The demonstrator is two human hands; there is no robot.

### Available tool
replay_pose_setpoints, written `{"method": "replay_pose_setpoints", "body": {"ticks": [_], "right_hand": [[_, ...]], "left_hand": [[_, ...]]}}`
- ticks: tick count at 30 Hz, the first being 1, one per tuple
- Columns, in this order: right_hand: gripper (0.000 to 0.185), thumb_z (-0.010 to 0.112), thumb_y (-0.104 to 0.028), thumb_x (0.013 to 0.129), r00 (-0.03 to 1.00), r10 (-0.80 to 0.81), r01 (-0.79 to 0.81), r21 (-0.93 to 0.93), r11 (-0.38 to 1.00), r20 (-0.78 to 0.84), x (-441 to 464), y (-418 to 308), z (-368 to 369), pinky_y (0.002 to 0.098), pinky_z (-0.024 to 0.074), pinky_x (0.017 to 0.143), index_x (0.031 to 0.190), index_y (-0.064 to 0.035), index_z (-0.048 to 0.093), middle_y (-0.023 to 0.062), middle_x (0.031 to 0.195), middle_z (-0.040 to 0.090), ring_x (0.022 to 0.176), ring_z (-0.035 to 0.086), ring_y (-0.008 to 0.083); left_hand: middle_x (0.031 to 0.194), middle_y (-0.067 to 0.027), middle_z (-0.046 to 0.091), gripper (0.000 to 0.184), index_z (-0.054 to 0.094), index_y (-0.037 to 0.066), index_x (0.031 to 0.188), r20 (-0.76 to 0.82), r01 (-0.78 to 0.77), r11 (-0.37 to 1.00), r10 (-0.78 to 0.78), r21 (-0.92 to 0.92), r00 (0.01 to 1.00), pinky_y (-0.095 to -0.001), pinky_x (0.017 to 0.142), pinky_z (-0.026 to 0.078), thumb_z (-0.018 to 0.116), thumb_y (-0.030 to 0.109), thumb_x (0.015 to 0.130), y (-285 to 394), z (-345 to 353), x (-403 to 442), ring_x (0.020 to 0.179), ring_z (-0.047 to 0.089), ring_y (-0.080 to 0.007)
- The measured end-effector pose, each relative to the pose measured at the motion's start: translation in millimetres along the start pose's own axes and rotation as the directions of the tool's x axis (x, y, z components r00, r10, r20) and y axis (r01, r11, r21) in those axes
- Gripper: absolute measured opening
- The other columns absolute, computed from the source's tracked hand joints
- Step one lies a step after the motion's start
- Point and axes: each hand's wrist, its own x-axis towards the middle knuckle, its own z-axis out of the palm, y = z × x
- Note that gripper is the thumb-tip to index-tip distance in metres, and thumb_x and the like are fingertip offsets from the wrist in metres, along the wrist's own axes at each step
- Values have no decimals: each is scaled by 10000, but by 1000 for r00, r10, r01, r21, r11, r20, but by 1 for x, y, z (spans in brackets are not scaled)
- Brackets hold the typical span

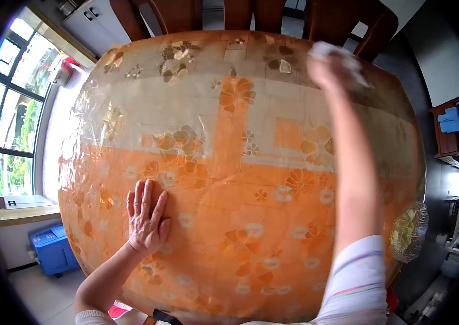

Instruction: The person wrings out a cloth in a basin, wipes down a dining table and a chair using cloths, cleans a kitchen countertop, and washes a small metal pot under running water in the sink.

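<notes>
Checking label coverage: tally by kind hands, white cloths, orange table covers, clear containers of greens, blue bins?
Hands: 2 (left hand, right hand)
White cloth: 1, blurred
Orange table cover: 1
Clear container of greens: 1
Blue bin: 1
Total: 6

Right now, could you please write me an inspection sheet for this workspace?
Surface: glossy flower-patterned table covering, orange and greyish.
Job's things: white cloth, blurred, toward the far right.
Clutter: clear dish with green contents at the right edge.
Grippers: left hand flat on the covering, fingers extended; right hand at the cloth, grip too blurred to tell.
Cables: nothing seen.
Surroundings: wooden chairs beyond the far edge; window and blue bin left.
</notes>
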Motion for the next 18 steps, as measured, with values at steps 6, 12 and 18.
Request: {"method": "replay_pose_setpoints", "body": {"ticks": [6,12,18], "right_hand": [[637,124,-535,925,536,-800,808,111,578,270,-197,-199,67,525,1,1099,1442,-164,147,57,1512,42,1390,-25,267],[367,462,-279,873,864,-501,497,253,830,-52,-69,-18,16,406,350,929,1204,-126,506,101,1256,460,1129,447,249],[414,521,-295,826,947,53,-249,618,746,317,-68,26,15,409,410,920,1167,-62,495,129,1151,513,1110,455,232]], "left_hand": [[1456,-228,198,566,406,87,1335,0,23,1000,-23,-12,1000,-535,1073,77,486,275,807,0,-1,-4,1349,154,-414],[1449,-201,227,575,406,128,1340,-32,25,999,-26,-36,999,-530,1071,106,527,292,803,-4,1,-7,1348,168,-391],[1451,-193,220,568,380,152,1358,-61,21,997,-25,-69,998,-544,1066,116,513,292,824,-5,3,-8,1345,169,-389]]}}
